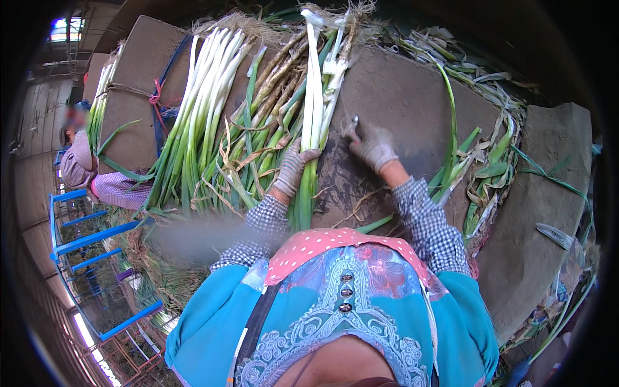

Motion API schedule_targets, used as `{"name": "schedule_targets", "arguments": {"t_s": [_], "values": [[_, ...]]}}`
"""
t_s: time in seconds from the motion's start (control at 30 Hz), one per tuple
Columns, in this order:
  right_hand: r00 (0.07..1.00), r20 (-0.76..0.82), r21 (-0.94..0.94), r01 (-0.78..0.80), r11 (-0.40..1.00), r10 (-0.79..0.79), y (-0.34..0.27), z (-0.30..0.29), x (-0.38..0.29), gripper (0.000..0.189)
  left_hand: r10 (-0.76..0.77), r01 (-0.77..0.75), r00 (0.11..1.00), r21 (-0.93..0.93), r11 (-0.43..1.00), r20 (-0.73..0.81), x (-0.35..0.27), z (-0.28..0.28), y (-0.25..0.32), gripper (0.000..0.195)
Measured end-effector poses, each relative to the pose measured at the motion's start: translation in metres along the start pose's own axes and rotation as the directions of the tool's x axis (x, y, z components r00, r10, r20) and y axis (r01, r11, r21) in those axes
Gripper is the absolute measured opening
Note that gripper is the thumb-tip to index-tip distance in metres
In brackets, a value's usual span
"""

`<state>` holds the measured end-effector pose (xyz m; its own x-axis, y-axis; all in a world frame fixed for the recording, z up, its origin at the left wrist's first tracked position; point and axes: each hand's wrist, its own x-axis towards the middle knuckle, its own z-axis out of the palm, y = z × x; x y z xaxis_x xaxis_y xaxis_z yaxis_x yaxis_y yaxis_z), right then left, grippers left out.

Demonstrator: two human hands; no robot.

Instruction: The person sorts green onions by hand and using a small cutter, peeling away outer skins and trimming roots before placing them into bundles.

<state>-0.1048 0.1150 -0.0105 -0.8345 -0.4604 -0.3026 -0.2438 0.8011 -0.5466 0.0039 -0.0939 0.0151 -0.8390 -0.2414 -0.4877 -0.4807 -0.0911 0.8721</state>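
My left hand, in a striped work glove, grips white and green long-onion stalks around their middle. Their white ends and roots point away from me. To the right of them my right hand, in a dirty light glove, is curled above the brown work surface; something small and shiny shows at its fingertips, too blurred to name. Left of my left hand lie uncleaned long onions with brown outer skins and dry leaves. Farther left is a row of cleaned long onions with white shafts.
Peeled leaf waste is heaped along the right and far edges. A brown board with a green tie and a small bladelike object lies at right. At left are a seated person, blue metal frames and more onions.
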Motion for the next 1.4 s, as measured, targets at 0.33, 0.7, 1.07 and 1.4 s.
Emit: {"name": "schedule_targets", "arguments": {"t_s": [0.33,0.7,1.07,1.4], "values": [[0.963,-0.248,0.443,0.012,0.896,0.109,-0.008,0.017,0.011,0.066,-0.066,0.095,0.973,-0.122,0.988,0.221,0.053,0.045,0.028,0.047],[0.999,-0.002,0.222,-0.044,0.974,0.046,0.004,0.016,-0.093,0.081,-0.234,0.267,0.914,-0.058,0.962,0.331,-0.043,0.01,0.014,0.049],[0.971,-0.227,0.09,-0.052,0.995,0.071,0.032,-0.016,0.021,0.056,-0.298,0.359,0.908,-0.184,0.915,0.294,-0.07,-0.005,0.015,0.045],[0.989,-0.148,0.228,0.007,0.974,0.028,0.034,-0.018,-0.025,0.074,-0.394,0.494,0.866,-0.396,0.774,0.308,-0.074,-0.03,0.011,0.054]]}}
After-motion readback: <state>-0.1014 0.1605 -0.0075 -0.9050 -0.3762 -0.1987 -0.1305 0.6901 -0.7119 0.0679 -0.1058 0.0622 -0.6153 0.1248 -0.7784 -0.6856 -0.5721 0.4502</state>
